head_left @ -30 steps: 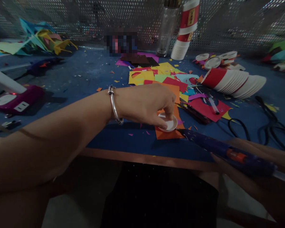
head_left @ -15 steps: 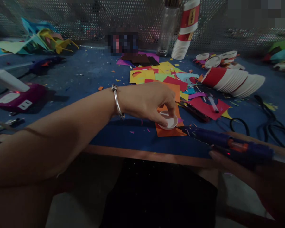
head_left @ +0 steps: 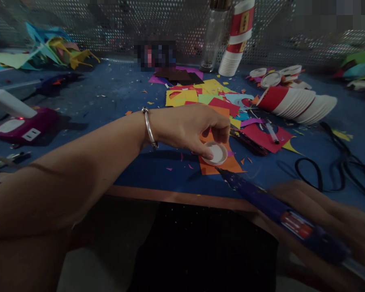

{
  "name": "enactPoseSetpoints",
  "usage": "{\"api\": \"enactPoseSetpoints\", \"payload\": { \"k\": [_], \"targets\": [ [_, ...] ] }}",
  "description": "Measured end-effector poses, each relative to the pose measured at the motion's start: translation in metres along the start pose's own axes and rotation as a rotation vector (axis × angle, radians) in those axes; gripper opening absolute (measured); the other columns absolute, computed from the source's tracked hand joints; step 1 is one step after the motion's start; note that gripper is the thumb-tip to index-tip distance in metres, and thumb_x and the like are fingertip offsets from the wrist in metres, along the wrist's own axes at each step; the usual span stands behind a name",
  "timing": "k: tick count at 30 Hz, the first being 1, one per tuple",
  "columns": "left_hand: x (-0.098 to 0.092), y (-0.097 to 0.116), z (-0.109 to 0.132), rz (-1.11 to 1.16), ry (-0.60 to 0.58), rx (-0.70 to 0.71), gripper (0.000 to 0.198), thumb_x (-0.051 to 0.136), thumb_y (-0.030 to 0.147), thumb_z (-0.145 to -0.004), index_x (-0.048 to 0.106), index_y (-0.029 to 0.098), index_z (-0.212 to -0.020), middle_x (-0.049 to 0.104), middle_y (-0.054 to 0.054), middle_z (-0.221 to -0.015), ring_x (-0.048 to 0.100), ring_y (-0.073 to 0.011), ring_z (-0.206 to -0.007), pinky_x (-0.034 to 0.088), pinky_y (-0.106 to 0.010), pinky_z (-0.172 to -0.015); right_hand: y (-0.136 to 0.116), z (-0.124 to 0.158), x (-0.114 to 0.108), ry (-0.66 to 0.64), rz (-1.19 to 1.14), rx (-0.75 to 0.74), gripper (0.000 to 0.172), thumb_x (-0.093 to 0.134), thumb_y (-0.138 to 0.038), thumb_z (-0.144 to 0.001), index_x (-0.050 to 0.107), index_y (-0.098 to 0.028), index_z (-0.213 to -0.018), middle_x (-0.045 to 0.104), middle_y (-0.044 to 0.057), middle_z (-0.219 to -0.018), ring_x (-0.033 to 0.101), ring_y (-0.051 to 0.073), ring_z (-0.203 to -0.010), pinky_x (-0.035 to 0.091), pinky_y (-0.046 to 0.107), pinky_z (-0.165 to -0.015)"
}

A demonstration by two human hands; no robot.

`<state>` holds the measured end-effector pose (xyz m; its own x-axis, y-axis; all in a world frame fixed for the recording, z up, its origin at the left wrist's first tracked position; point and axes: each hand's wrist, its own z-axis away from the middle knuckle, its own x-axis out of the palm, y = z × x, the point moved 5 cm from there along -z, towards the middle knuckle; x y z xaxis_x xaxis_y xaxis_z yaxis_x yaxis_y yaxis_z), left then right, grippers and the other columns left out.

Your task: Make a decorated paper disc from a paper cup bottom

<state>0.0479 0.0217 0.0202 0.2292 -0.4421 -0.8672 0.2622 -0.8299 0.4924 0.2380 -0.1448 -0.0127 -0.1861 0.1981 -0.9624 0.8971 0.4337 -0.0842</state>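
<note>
A shallow white paper cup base (head_left: 220, 154) sits on a sheet of orange paper (head_left: 209, 169) near the table's front edge. My left hand (head_left: 200, 127) holds it down, thumb pressed inside the rim and the other fingers curled at its far side. My right hand (head_left: 319, 215), blurred, is wrapped around a dark blue hot glue gun (head_left: 261, 199) with a clear glue stick at its rear. The gun's nozzle points at the near rim of the cup base, slightly apart from it.
Coloured paper scraps (head_left: 182, 97), a dark cutter (head_left: 251, 144) and a pen (head_left: 271, 132) lie beyond my hands. Stacked paper cups (head_left: 295, 105) rest on their side at right, near a black cable (head_left: 310, 184). A purple power strip (head_left: 33, 125) is at left.
The glue gun's nozzle has swung left and nearer, from the cup base's right side to its near rim. My left fingers have lifted slightly outward, while the thumb stays inside.
</note>
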Motion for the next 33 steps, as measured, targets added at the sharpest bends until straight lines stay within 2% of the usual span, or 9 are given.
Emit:
{"api": "enactPoseSetpoints", "payload": {
  "k": [3, 8, 16, 22, 27, 33],
  "targets": [
    [0.000, 0.001, 0.001, 0.004, 0.000, 0.021, 0.035, 0.081, 0.024, -0.081, 0.074, 0.011, -0.112, 0.078, -0.010, -0.111, 0.070, -0.0188, -0.098, 0.050, -0.028, -0.085, -0.009, -0.012, 0.001, -0.027, -0.194, -0.086, 0.014, 0.047, -0.023, -0.100, 0.058, -0.032, -0.099, 0.068, -0.005, -0.080, 0.066, 0.013, -0.050, 0.047, 0.022, -0.039],
    [0.001, 0.000, 0.000, -0.004, 0.005, -0.001, 0.033, 0.082, 0.024, -0.079, 0.074, 0.015, -0.110, 0.078, -0.006, -0.106, 0.071, -0.0179, -0.092, 0.050, -0.027, -0.085, -0.018, -0.022, -0.001, 0.037, -0.074, -0.190, 0.015, 0.038, -0.027, -0.103, 0.053, -0.030, -0.103, 0.068, -0.001, -0.082, 0.070, 0.017, -0.058, 0.050, 0.026, -0.043],
    [0.001, 0.000, 0.000, -0.010, -0.004, 0.002, 0.031, 0.081, 0.024, -0.080, 0.074, 0.015, -0.108, 0.078, -0.006, -0.107, 0.071, -0.0188, -0.093, 0.050, -0.028, -0.083, -0.030, -0.029, -0.005, 0.077, 0.086, -0.279, 0.021, 0.027, -0.026, -0.107, 0.042, -0.029, -0.092, 0.060, -0.003, -0.069, 0.064, 0.016, -0.048, 0.043, 0.027, -0.038],
    [0.001, -0.001, 0.000, -0.027, -0.006, -0.032, 0.029, 0.080, 0.028, -0.079, 0.075, 0.020, -0.107, 0.078, -0.004, -0.106, 0.071, -0.0179, -0.095, 0.048, -0.025, -0.084, -0.030, -0.029, -0.005, 0.086, 0.102, -0.276, 0.026, 0.023, -0.027, -0.109, 0.042, -0.028, -0.092, 0.058, -0.002, -0.069, 0.063, 0.016, -0.048, 0.043, 0.028, -0.040],
    [0.001, -0.001, -0.001, -0.019, -0.007, 0.011, 0.031, 0.081, 0.026, -0.080, 0.074, 0.016, -0.108, 0.078, -0.006, -0.107, 0.070, -0.0172, -0.091, 0.049, -0.026, -0.086, -0.027, -0.025, -0.003, 0.095, 0.102, -0.279, 0.026, 0.026, -0.032, -0.111, 0.043, -0.029, -0.090, 0.057, -0.003, -0.068, 0.061, 0.016, -0.048, 0.041, 0.030, -0.039],
    [0.001, 0.000, -0.001, -0.038, -0.011, -0.009, 0.029, 0.080, 0.026, -0.081, 0.074, 0.018, -0.108, 0.078, -0.004, -0.107, 0.070, -0.0182, -0.094, 0.049, -0.026, -0.083, -0.021, -0.019, -0.001, 0.065, 0.069, -0.257, 0.022, 0.032, -0.033, -0.109, 0.046, -0.028, -0.093, 0.056, -0.003, -0.070, 0.061, 0.016, -0.048, 0.042, 0.030, -0.040]
  ]
}}
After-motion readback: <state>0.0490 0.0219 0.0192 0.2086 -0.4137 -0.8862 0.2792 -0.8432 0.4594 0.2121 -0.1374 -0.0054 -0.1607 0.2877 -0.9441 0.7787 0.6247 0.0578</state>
